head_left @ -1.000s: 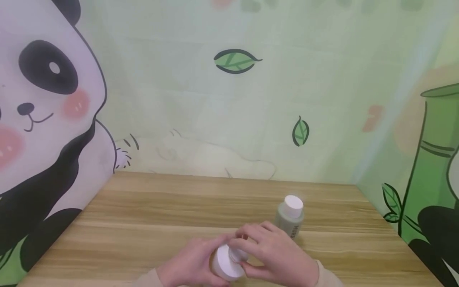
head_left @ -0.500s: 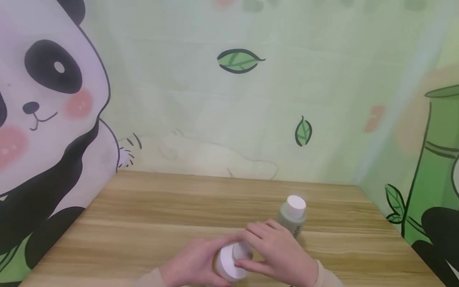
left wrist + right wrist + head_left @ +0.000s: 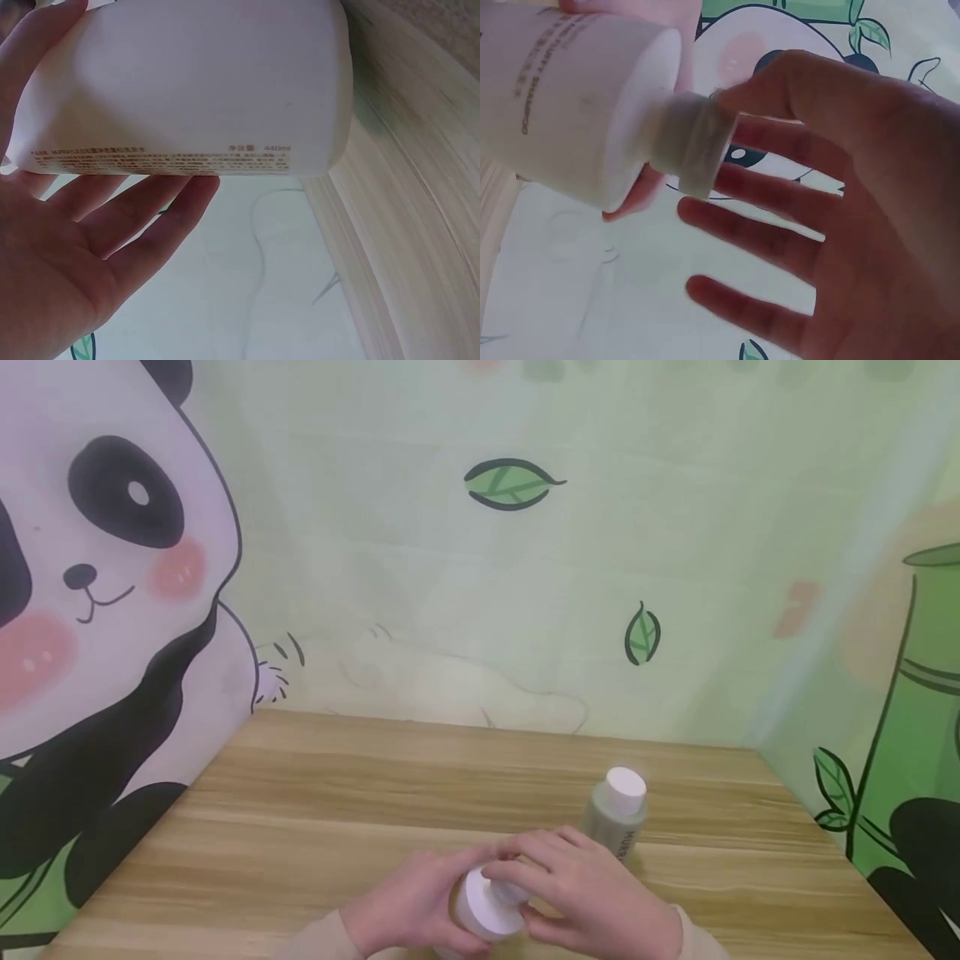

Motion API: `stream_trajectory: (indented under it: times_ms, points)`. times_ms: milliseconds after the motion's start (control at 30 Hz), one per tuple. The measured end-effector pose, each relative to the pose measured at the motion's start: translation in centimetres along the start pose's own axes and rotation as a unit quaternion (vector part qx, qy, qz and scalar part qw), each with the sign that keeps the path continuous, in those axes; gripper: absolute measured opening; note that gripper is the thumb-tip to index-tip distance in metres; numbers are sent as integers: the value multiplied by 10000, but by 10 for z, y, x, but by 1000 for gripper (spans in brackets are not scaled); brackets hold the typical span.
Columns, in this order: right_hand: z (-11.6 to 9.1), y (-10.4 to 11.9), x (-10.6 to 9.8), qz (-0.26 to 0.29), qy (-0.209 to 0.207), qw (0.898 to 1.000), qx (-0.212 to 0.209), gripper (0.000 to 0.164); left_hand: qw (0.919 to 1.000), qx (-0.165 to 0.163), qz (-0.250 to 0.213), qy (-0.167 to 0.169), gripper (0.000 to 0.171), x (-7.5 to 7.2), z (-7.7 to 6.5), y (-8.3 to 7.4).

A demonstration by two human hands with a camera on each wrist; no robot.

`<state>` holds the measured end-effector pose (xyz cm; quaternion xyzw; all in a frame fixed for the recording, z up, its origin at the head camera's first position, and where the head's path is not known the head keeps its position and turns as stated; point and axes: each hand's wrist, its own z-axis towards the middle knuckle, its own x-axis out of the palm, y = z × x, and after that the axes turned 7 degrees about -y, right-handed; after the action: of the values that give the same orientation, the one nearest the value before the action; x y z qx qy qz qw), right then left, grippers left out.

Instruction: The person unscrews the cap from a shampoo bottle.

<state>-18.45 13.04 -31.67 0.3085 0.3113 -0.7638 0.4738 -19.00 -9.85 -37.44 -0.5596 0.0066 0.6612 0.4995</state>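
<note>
Near the table's front edge in the head view, my left hand point(image 3: 412, 902) grips a white shampoo bottle point(image 3: 486, 914) round its body. The bottle's printed text point(image 3: 165, 161) shows in the left wrist view, with the left fingers along its side. My right hand point(image 3: 588, 889) has its thumb and fingers around the bottle's cap point(image 3: 705, 150). In the right wrist view the thumb touches the cap's edge, index and middle fingers reach behind it, and the other fingers are spread. The cap sits at the bottle's neck; its threads are hidden.
A grey-green bottle point(image 3: 617, 818) with a white cap stands upright on the wooden table point(image 3: 360, 785), just beyond my right hand. Behind the table hangs a printed cloth point(image 3: 420, 568) with a panda and leaves.
The right fingers shift round the cap, with the thumb over it half a second ago and pulled back now. The left hand keeps its grip on the bottle. The head view turns slightly left.
</note>
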Motion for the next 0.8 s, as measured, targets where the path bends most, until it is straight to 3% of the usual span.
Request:
stream_trajectory:
  times_ms: [167,367,467,600,800]
  points:
    - [1,4,-1,-401,-4,9984,398,53,9998,93,133,-71,78,-2,0,-2]
    - [3,5,2,-757,-226,9963,332,56,9994,169,226,-178,78,-6,0,0]
    - [3,2,-3,-402,-396,9978,342,56,9996,178,99,-191,81,-7,-2,3]
    - [6,-10,-8,363,-654,9959,503,54,9993,-143,-149,-325,81,-13,-4,9]
    - [21,-21,1,1028,-638,9849,1236,46,9900,-680,169,-1223,82,-45,-10,12]
